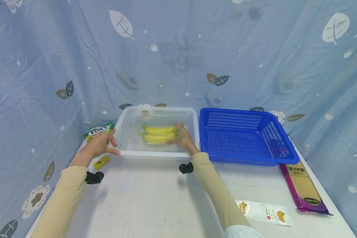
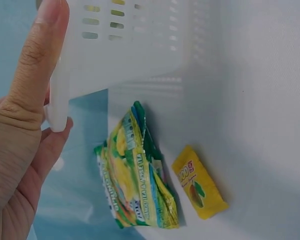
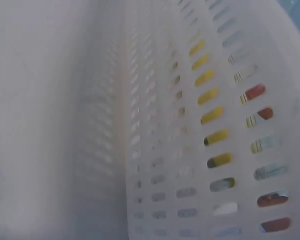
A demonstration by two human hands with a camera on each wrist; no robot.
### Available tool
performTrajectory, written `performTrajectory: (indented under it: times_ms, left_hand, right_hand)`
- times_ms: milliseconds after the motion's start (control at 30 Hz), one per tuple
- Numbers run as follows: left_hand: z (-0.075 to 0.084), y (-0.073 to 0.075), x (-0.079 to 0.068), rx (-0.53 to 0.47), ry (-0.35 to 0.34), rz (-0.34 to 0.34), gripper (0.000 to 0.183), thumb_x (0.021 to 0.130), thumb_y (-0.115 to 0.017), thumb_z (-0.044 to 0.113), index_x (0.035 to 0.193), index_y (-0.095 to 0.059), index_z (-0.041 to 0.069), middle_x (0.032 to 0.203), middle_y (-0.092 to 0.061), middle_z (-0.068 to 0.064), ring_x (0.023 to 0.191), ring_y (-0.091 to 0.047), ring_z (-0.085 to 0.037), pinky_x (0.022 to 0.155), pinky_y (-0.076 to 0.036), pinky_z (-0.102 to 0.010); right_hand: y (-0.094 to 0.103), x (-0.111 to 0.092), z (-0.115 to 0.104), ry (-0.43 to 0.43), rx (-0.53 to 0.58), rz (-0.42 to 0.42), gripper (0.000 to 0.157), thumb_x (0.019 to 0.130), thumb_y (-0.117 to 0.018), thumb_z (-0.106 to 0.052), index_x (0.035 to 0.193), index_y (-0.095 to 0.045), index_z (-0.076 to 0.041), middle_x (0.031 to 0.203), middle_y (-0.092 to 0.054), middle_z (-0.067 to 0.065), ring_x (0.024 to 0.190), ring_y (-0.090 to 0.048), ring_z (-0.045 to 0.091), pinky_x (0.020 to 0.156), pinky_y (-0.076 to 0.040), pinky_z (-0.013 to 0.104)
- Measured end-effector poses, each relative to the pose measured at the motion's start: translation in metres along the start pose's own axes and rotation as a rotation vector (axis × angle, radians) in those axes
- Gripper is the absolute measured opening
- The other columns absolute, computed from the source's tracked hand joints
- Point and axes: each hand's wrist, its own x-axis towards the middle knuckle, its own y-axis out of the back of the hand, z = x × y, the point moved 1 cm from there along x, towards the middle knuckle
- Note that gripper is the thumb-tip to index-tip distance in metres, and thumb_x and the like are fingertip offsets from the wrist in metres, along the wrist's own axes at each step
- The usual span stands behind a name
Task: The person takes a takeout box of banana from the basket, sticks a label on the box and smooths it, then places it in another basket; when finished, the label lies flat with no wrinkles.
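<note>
Two yellow bananas [image 1: 159, 138] lie side by side in a clear plastic box [image 1: 138, 132] inside the white basket [image 1: 154, 154]. At the right end of the box my right hand [image 1: 182, 136] grips it with fingers spread, overlapping the banana ends. Through the slots of the basket wall [image 3: 190, 165], the right wrist view shows yellow and bits of fingers. My left hand [image 1: 102, 144] holds the basket's front left corner, thumb [image 2: 37, 55] over the rim and a finger on its other side. Beside that hand are a green and yellow candy bag [image 2: 130, 175] and a small yellow packet [image 2: 199, 182].
A blue basket [image 1: 244, 159] stands right of the white one. A purple and gold pasta pack [image 1: 304, 185] lies partly beneath its front right corner. Nearer the front is a flat white wrapper [image 1: 263, 213] with banana pictures. A blue patterned curtain [image 1: 178, 66] surrounds the table.
</note>
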Motion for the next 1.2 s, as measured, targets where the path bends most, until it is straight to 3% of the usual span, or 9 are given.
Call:
performTrajectory:
  times_ms: [200, 367, 533, 767, 1000, 1200]
  left_hand:
    - [0.001, -0.001, -0.003, -0.002, -0.018, 0.020, 0.037, 0.063, -0.088, 0.032, 0.081, -0.066, 0.009, 0.147, -0.028, -0.029, 0.118, -0.047, -0.049, 0.076, -0.042, -0.041]
    - [-0.001, -0.003, -0.006, 0.002, -0.039, 0.047, 0.034, 0.063, -0.088, 0.031, 0.079, -0.066, 0.009, 0.147, -0.030, -0.030, 0.113, -0.052, -0.048, 0.080, -0.046, -0.044]
    - [-0.002, -0.004, -0.006, -0.008, -0.044, 0.063, 0.033, 0.064, -0.088, 0.028, 0.079, -0.065, 0.009, 0.147, -0.029, -0.030, 0.117, -0.048, -0.052, 0.086, -0.048, -0.048]
    - [-0.001, -0.005, -0.006, -0.010, -0.041, 0.073, 0.032, 0.064, -0.088, 0.026, 0.078, -0.064, 0.009, 0.146, -0.030, -0.030, 0.116, -0.049, -0.052, 0.079, -0.045, -0.042]
    - [-0.003, -0.006, -0.005, -0.017, -0.028, 0.067, 0.033, 0.065, -0.088, 0.027, 0.078, -0.063, 0.009, 0.148, -0.028, -0.030, 0.115, -0.049, -0.050, 0.087, -0.046, -0.049]
    - [-0.003, -0.005, -0.005, -0.019, -0.025, 0.059, 0.034, 0.065, -0.087, 0.029, 0.076, -0.062, 0.010, 0.149, -0.027, -0.029, 0.110, -0.050, -0.045, 0.082, -0.043, -0.046]
  right_hand:
    - [0.000, -0.003, 0.000, -0.011, 0.111, 0.108, 0.080, 0.062, -0.089, -0.006, 0.133, -0.055, -0.006, 0.157, -0.017, 0.011, 0.144, -0.016, 0.029, 0.115, -0.017, 0.035]
    - [0.001, -0.009, -0.004, 0.004, 0.217, 0.181, 0.058, 0.060, -0.088, 0.000, 0.114, -0.064, 0.002, 0.153, -0.027, 0.013, 0.142, -0.023, 0.030, 0.114, -0.021, 0.037]
    - [0.003, -0.013, -0.007, -0.013, 0.273, 0.231, 0.045, 0.061, -0.087, 0.001, 0.101, -0.066, 0.003, 0.151, -0.032, 0.011, 0.141, -0.025, 0.029, 0.115, -0.021, 0.038]
    - [0.009, -0.020, -0.012, -0.092, 0.287, 0.234, 0.035, 0.062, -0.088, -0.003, 0.086, -0.063, -0.001, 0.151, -0.033, 0.005, 0.142, -0.023, 0.027, 0.115, -0.021, 0.037]
    - [0.012, -0.027, -0.016, -0.147, 0.301, 0.242, 0.033, 0.061, -0.089, -0.005, 0.082, -0.063, -0.004, 0.151, -0.033, 0.004, 0.142, -0.023, 0.028, 0.115, -0.019, 0.037]
    - [0.014, -0.032, -0.017, -0.152, 0.354, 0.251, 0.033, 0.060, -0.088, 0.000, 0.082, -0.064, -0.003, 0.151, -0.032, 0.004, 0.142, -0.022, 0.029, 0.115, -0.018, 0.036]
